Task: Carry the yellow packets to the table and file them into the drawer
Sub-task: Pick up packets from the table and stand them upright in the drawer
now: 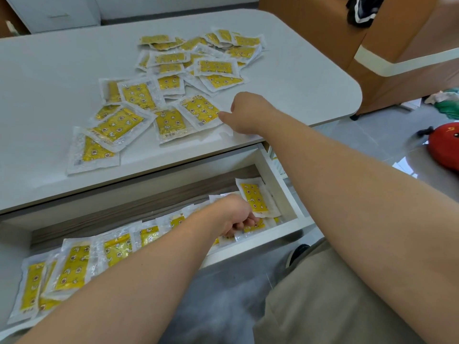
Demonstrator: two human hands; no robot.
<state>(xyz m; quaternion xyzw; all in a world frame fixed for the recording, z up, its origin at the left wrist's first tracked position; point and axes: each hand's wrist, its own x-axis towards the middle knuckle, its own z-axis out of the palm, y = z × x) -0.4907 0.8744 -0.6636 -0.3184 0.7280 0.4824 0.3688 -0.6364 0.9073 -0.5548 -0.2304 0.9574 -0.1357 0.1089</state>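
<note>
A white table (298, 78) with rounded corners fills the view. Brown cardboard boxes (397, 45) stand beyond its far right corner and a red plush toy (444, 147) lies on the grey floor to the right. Under the table's near edge the drawer (260, 240) is pulled out.

The carrying looks done and the filing is partly done. A row of filed packets (116, 249) stands overlapped along the drawer from its left end towards its right, and one more packet (254, 196) leans at the right end. A loose heap of yellow packets (171, 78) remains on the table, spread from the middle to the near edge, so a good share is left to file.

The right hand (248, 112) is at the table's near edge and pinches the right edge of the nearest packet (200, 110), thumb against it and fingers curled. The left hand (236, 214) reaches into the right end of the drawer with fingers curled down among the packets. The back of the hand covers them, so I cannot tell whether it holds one or only steadies the row.

The forearms hide part of the drawer's row, its left end runs out of view, and the print on the packets is too small to read.
</note>
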